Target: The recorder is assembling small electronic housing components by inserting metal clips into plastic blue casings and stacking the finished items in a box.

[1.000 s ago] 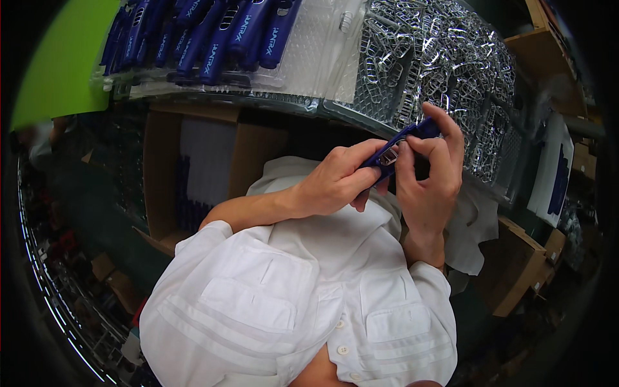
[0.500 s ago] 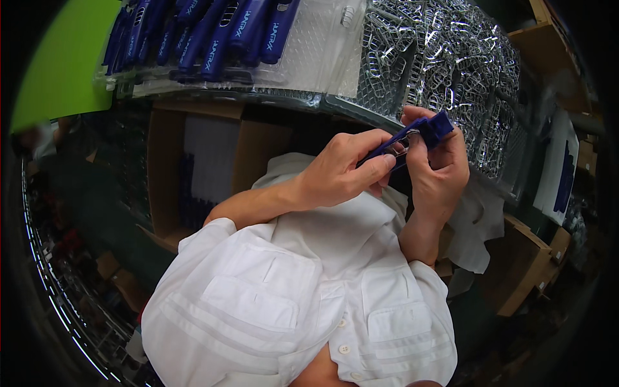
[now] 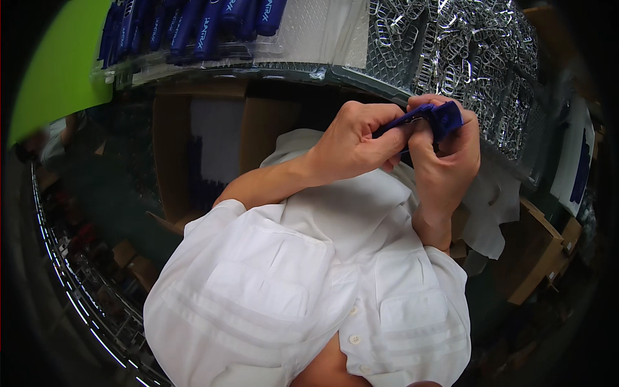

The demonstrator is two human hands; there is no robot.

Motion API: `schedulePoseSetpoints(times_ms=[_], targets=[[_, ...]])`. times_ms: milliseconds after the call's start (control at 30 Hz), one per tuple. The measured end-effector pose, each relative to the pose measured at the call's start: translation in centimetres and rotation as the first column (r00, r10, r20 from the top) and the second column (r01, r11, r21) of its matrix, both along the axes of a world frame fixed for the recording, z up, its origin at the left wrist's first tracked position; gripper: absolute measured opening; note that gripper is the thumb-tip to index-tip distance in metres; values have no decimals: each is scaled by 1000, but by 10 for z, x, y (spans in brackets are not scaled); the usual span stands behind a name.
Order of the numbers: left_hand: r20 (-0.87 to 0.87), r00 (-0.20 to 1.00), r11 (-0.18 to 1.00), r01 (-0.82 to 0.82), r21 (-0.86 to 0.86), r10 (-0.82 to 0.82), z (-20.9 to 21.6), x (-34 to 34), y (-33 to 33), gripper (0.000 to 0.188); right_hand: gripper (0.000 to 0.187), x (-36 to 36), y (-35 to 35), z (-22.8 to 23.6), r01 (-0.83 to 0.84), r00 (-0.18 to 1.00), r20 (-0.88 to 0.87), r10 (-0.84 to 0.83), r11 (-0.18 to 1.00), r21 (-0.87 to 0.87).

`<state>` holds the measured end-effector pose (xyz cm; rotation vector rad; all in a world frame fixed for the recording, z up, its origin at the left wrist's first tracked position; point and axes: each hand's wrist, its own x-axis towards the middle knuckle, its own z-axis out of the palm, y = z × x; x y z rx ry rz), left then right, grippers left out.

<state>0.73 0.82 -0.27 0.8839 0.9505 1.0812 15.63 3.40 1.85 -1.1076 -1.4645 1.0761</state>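
My left hand (image 3: 361, 142) and my right hand (image 3: 446, 161) are closed together on one long blue plastic part (image 3: 447, 119), its squarish end sticking out at the right. Both thumbs press at the middle of the part and cover most of it. A metal piece inside it is largely hidden by the fingers. Just beyond my right hand is a heap of shiny wire loops (image 3: 454, 55) in a clear textured tray (image 3: 393, 76). Similar blue plastic parts (image 3: 205, 35) with pale lettering lie side by side at the far left.
A clear plastic tray (image 3: 308, 46) lies under the blue parts, beside a bright green board (image 3: 61, 71). Below the bench edge stands an open cardboard box (image 3: 173, 161) with blue parts inside. More cardboard (image 3: 529, 258) and a crumpled pale sheet (image 3: 490, 222) are at the right.
Both hands and the blue part have shifted slightly right and up in the picture. My left thumb has moved in against the right one, covering the metal piece that showed before.
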Motion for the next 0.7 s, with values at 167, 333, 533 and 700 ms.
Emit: schedulePoseSetpoints(times_ms=[167,333,533,700], targets=[[30,999,1000,14,-20,-13,-16,2,8,18,23,1,8,-8,21,1000,23,-20,998,-59],[95,964,963,256,-84,-248,3,-15,15,29,23,7,14,-5,63,990,-116,-82,986,-157],[-232,960,927,223,303,-155,13,-25,3,52,47,28,15,6,-66,937,-351,9,986,-153],[-507,826,794,128,594,246,26,-16,0,67,76,41,11,3,-251,851,-508,134,953,-169]])
